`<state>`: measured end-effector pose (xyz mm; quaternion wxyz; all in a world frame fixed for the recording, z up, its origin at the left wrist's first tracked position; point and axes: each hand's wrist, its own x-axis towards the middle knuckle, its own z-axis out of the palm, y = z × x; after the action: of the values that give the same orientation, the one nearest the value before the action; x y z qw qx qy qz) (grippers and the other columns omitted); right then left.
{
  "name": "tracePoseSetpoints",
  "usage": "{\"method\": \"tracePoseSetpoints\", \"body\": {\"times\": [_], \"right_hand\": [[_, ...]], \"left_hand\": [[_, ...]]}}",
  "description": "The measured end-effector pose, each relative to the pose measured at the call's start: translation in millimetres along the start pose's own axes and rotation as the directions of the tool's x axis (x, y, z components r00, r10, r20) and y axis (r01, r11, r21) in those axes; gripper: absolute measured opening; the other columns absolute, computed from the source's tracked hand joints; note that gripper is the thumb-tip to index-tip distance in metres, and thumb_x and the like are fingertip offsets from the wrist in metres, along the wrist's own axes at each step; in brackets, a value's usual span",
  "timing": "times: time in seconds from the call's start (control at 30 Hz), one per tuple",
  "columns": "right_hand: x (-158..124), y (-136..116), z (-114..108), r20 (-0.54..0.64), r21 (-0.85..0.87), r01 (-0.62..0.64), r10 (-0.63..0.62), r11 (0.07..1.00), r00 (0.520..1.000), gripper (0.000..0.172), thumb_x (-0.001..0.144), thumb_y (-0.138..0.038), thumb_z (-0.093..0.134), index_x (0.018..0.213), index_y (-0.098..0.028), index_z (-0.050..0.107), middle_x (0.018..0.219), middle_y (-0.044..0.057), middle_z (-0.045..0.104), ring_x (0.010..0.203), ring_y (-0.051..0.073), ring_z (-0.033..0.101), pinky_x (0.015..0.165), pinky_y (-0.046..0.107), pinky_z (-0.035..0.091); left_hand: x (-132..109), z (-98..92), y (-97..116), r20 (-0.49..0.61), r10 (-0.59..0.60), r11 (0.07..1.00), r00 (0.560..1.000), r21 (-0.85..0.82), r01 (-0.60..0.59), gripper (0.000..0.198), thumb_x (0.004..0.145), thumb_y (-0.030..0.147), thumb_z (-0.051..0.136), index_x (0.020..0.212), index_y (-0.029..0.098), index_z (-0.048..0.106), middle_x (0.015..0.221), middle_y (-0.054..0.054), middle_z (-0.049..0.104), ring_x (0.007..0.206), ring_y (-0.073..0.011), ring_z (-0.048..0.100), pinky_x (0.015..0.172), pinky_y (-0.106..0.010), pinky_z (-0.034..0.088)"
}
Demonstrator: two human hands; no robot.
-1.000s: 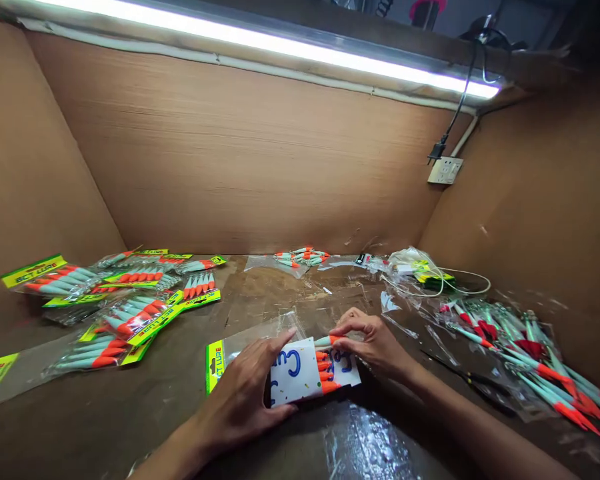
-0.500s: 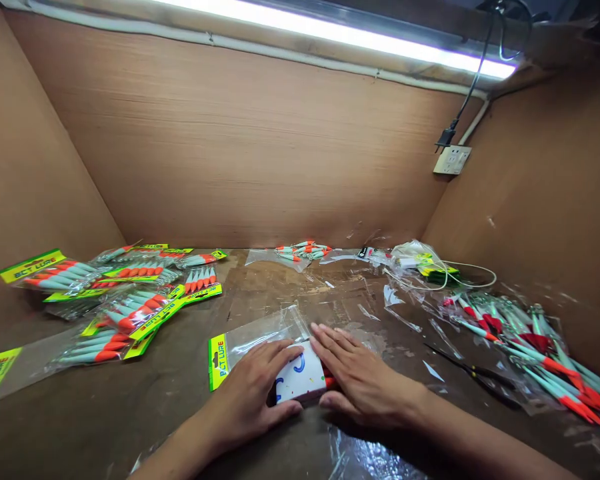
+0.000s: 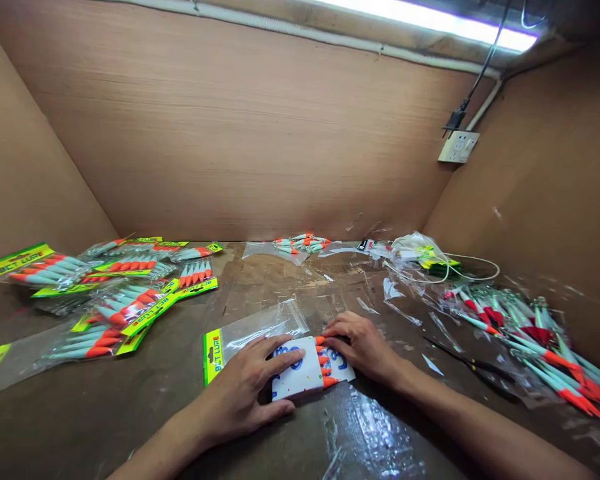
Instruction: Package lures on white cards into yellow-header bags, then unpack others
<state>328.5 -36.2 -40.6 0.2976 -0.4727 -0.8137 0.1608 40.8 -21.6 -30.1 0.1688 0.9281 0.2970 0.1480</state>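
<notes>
sleeve (image 3: pixel 306 375) on bench (image 3: pixel 155 433) near bag (image 3: pixel 267 327), lures (image 3: pixel 327 383) protruding right. left hand (image 3: pixel 247 380) holds sleeve, thumb at near edge. right hand (image 3: pixel 359 340) curled at lures; pinch or touch, cannot tell. likely light, stiffish; lures probably slick. best hold: near and far edges.

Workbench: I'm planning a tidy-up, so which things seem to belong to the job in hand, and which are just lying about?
Likely part of the job:
- white card, left hand on it
- orange-tipped lures, right hand beside them
- clear bag with yellow header, near the left hand

Apparently just lying about:
- pliers
- white scrap
- crumpled clear plastic
</notes>
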Motion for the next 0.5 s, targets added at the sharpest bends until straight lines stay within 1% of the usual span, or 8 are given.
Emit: {"method": "tracePoseSetpoints", "body": {"times": [0.1,0.2,0.27,0.4,0.47,0.5], "right_hand": [[1.8,-3.7,8.5,-0.026,0.01,0.043,-0.043,0.999,0.999,0.014,0.095,-0.025,0.061,0.098,-0.024,0.075,0.098,0.004,0.072,0.094,0.019,0.063,0.085,0.031,0.049],[-0.5,-4.1,7.5,-0.043,-0.011,0.012,-0.013,1.0,0.999,0.013,0.094,-0.024,0.062,0.098,-0.022,0.074,0.098,0.005,0.071,0.094,0.019,0.062,0.085,0.032,0.048],[-1.9,-1.5,5.4,-0.036,0.0,-0.009,0.009,1.0,0.999,0.012,0.093,-0.025,0.064,0.099,-0.023,0.074,0.098,0.005,0.07,0.094,0.02,0.062,0.086,0.032,0.048],[0.2,2.9,4.2,0.004,0.013,0.033,-0.033,0.999,0.999,0.015,0.094,-0.023,0.062,0.1,-0.025,0.076,0.098,0.004,0.072,0.095,0.02,0.061,0.085,0.032,0.048],[2.0,-0.1,3.4,-0.007,-0.003,0.042,-0.042,0.999,0.999,0.019,0.096,-0.023,0.058,0.103,-0.025,0.076,0.103,0.005,0.072,0.099,0.02,0.061,0.088,0.034,0.048],[2.2,-3.4,2.8,-0.008,-0.005,0.055,-0.055,0.998,0.998,0.021,0.096,-0.024,0.058,0.11,-0.025,0.073,0.11,0.006,0.071,0.104,0.021,0.06,0.092,0.036,0.047]], "left_hand": [[0.2,0.6,-0.4,-0.002,0.008,1.0,1.0,0.012,-0.008,0.074,0.078,0.041,0.076,0.145,0.044,0.043,0.151,-0.005,0.045,0.132,-0.0335,0.049,0.108,-0.054,0.043],[0.3,0.6,1.1,-0.002,0.008,1.0,1.0,0.015,-0.008,0.075,0.079,0.039,0.075,0.146,0.043,0.042,0.151,-0.005,0.045,0.132,-0.0325,0.049,0.108,-0.052,0.044],[0.2,0.5,1.6,0.006,0.001,1.0,1.0,0.016,-0.001,0.074,0.079,0.039,0.075,0.146,0.043,0.042,0.151,-0.005,0.045,0.133,-0.0321,0.048,0.108,-0.052,0.043],[-1.0,1.0,1.2,0.017,-0.007,1.0,1.0,0.028,0.007,0.075,0.079,0.039,0.075,0.146,0.042,0.041,0.153,-0.006,0.042,0.134,-0.0325,0.047,0.109,-0.052,0.042],[-1.4,1.2,2.6,0.015,-0.011,1.0,1.0,0.029,0.01,0.074,0.08,0.04,0.074,0.146,0.042,0.041,0.153,-0.006,0.042,0.134,-0.0328,0.047,0.109,-0.052,0.042],[-1.3,1.1,3.9,0.015,-0.01,1.0,1.0,0.024,0.01,0.074,0.08,0.041,0.074,0.146,0.042,0.041,0.153,-0.006,0.042,0.133,-0.0328,0.047,0.109,-0.052,0.042]]}}
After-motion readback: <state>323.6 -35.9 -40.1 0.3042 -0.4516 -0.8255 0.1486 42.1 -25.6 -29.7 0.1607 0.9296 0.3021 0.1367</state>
